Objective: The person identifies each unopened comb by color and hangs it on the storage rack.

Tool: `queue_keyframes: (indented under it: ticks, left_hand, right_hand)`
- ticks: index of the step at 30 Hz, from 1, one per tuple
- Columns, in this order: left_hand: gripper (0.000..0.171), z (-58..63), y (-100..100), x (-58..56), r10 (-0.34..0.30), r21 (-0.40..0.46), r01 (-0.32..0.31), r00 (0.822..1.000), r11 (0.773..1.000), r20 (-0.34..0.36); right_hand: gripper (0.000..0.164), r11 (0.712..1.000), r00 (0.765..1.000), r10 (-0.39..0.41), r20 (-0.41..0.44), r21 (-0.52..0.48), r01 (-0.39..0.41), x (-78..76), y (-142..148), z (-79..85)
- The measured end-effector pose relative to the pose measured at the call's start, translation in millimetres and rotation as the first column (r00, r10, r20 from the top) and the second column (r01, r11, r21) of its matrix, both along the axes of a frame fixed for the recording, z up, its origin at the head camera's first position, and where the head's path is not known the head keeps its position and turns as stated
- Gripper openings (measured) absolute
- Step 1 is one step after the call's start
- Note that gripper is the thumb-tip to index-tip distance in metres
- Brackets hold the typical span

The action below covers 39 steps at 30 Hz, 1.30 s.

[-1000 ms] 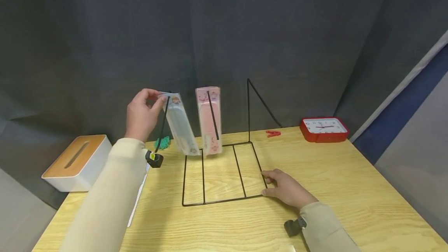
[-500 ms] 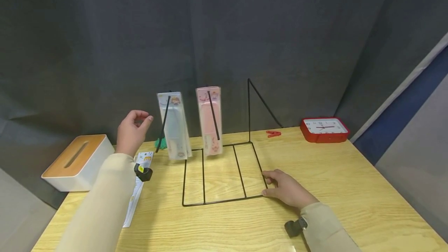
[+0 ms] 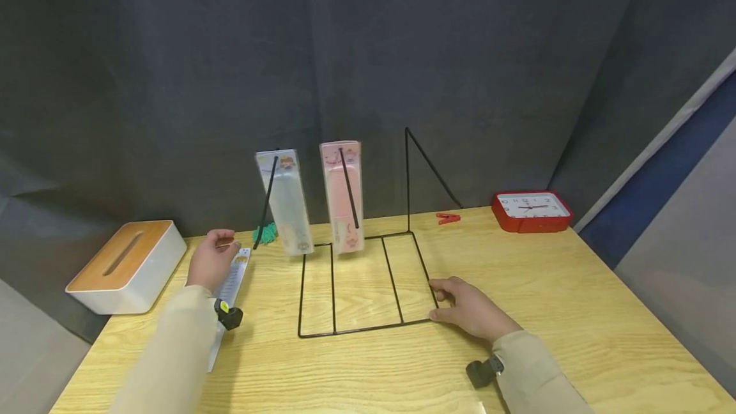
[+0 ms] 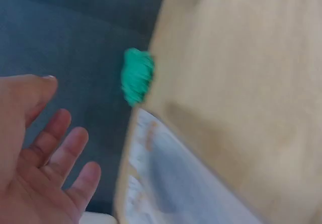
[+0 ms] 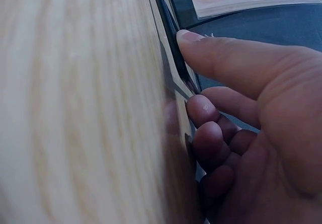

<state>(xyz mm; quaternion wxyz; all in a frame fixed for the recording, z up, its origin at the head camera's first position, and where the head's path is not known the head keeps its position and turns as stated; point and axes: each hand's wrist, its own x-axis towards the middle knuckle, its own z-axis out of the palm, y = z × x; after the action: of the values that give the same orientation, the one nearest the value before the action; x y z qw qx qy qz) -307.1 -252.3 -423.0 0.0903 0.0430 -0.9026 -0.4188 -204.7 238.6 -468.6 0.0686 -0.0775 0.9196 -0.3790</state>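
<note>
My left hand [image 3: 211, 264], fingers relaxed and holding nothing, hovers over a long flat clear package [image 3: 232, 283] on the table. In the left wrist view, this package [image 4: 176, 178] shows a printed end and lies beyond the fingertips. My right hand [image 3: 468, 308] pinches the near right corner of a black wire display rack [image 3: 368, 328]; in the right wrist view, the thumb [image 5: 221, 53] presses the wire opposite curled fingers. Blue packaged combs [image 3: 293, 222] hang on the rack's left hook. A pink packaged comb [image 3: 338, 197] hangs on the middle one. The right hook is bare.
A tissue box [image 3: 144, 241] with a wooden lid stands at the far left. Behind the left hook lies a green bundle [image 3: 270, 232]. A red clip [image 3: 447, 218] and a red-framed clock [image 3: 531, 206] are at the back right, before a dark curtain [image 3: 489, 69].
My left hand has let go of the blue packages and moved down and left to the flat package. The blue packages have swung on their hook. My right hand has stayed at the rack's corner.
</note>
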Motion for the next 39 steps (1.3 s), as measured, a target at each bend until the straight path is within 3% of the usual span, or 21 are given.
queue_keyframes:
  ticks: [5, 16, 22, 25, 29, 39]
  left_hand:
    - [0.047, -22.9, -9.5, -2.6, -0.013, -0.047, 0.017, 0.996, 0.999, 0.085]
    - [0.056, -41.1, -11.5, 0.8, -0.052, -0.104, 0.072, 0.982, 0.992, 0.184]
    - [0.082, -52.7, -10.6, -4.2, -0.108, -0.246, 0.156, 0.974, 0.957, 0.198]
    - [0.094, -54.2, -7.4, -6.0, -0.122, -0.328, 0.195, 0.965, 0.924, 0.232]
    - [0.094, -51.4, -1.6, -8.3, -0.102, -0.379, 0.222, 0.945, 0.899, 0.311]
    - [0.093, -45.2, -8.5, -19.4, -0.14, -0.349, 0.283, 0.914, 0.893, 0.382]
  right_hand:
    - [0.065, 1.0, 1.0, 0.001, -0.006, 0.0, -0.001, -0.3, -0.5, -0.8]
    - [0.064, 1.0, 1.0, -0.005, -0.01, 0.003, 0.005, -1.4, -0.1, -0.4]
    - [0.064, 1.0, 1.0, -0.003, -0.012, -0.001, 0.003, -0.9, -0.5, 0.0]
    - [0.064, 1.0, 1.0, -0.002, -0.006, 0.001, 0.002, -0.6, 0.1, -0.5]
    - [0.064, 1.0, 1.0, 0.0, -0.003, 0.002, 0.0, -1.1, 1.2, -0.9]
    - [0.064, 1.0, 1.0, -0.013, 0.006, 0.002, 0.013, -1.4, -0.1, -0.8]
